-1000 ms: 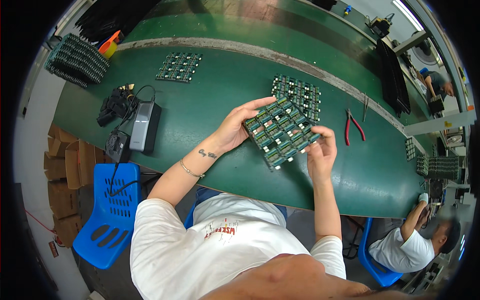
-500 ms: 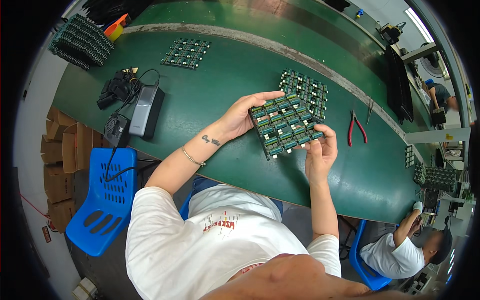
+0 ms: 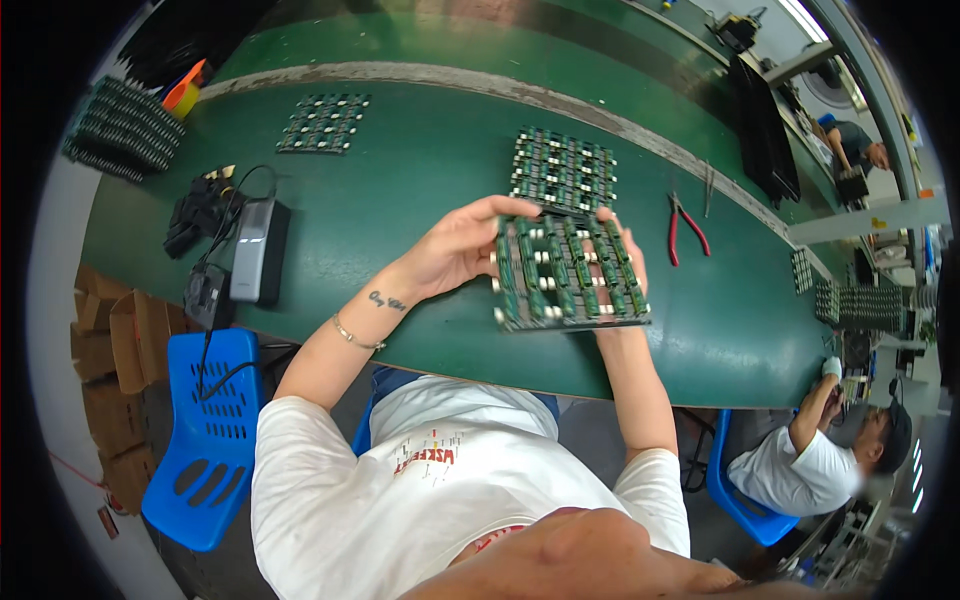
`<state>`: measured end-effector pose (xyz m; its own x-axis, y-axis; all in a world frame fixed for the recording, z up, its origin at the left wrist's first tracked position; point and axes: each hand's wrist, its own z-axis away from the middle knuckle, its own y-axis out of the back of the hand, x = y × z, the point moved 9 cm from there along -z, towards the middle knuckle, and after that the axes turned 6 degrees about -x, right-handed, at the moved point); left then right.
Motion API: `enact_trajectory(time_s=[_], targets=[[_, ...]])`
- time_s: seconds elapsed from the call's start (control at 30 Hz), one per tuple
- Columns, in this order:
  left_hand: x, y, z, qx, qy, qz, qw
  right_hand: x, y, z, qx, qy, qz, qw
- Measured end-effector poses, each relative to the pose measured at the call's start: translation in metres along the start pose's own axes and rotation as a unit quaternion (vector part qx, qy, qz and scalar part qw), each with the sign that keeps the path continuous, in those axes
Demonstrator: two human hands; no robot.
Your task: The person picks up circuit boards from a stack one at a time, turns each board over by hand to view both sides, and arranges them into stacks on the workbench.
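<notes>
Compared to a second ago, the circuit board panel (image 3: 568, 275) is lifted off the green table (image 3: 420, 190) and squared up toward the person, left hand (image 3: 455, 250) and right hand (image 3: 625, 250) both gripping its edges, so looks like inspection's underway.

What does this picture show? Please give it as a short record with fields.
setting: green workbench
left hand: grips the left edge of the held circuit board panel
right hand: behind the panel's right side, mostly hidden
on bench: second panel beyond the held one, third panel far left, red-handled pliers, grey adapter
nearby: blue chair, seated co-worker
</notes>
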<state>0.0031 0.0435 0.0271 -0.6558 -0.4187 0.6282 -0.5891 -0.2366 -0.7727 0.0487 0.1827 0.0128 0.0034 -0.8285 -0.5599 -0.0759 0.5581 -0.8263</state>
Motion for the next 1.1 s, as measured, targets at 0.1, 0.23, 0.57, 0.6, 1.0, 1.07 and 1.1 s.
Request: enact_trajectory(time_s=[0.1,0.23,0.57,0.6,1.0,1.07,1.1], targets=[[-0.008,-0.011,0.0,-0.076,-0.014,-0.021,0.997,0.018,-0.009,-0.005,-0.032,-0.059,-0.134,0.989],[-0.007,-0.024,0.0,-0.1,-0.035,-0.043,0.993,0.034,-0.004,-0.002,0.069,-0.112,-0.119,0.984],[-0.007,-0.035,0.0,-0.074,-0.037,-0.074,0.994,0.043,-0.006,-0.002,0.057,-0.144,-0.157,0.975],[-0.007,-0.035,0.001,-0.07,-0.039,-0.075,0.994,0.044,-0.007,-0.002,0.056,-0.149,-0.157,0.975],[-0.01,-0.037,0.0,-0.11,-0.043,-0.074,0.99,0.047,-0.008,-0.001,0.063,-0.158,-0.187,0.967],[-0.01,-0.037,-0.001,-0.113,-0.044,-0.076,0.99,0.046,-0.008,-0.002,0.055,-0.159,-0.179,0.969],[-0.008,-0.037,-0.002,-0.115,-0.044,-0.076,0.99,0.041,-0.002,-0.003,0.085,-0.135,-0.136,0.978]])
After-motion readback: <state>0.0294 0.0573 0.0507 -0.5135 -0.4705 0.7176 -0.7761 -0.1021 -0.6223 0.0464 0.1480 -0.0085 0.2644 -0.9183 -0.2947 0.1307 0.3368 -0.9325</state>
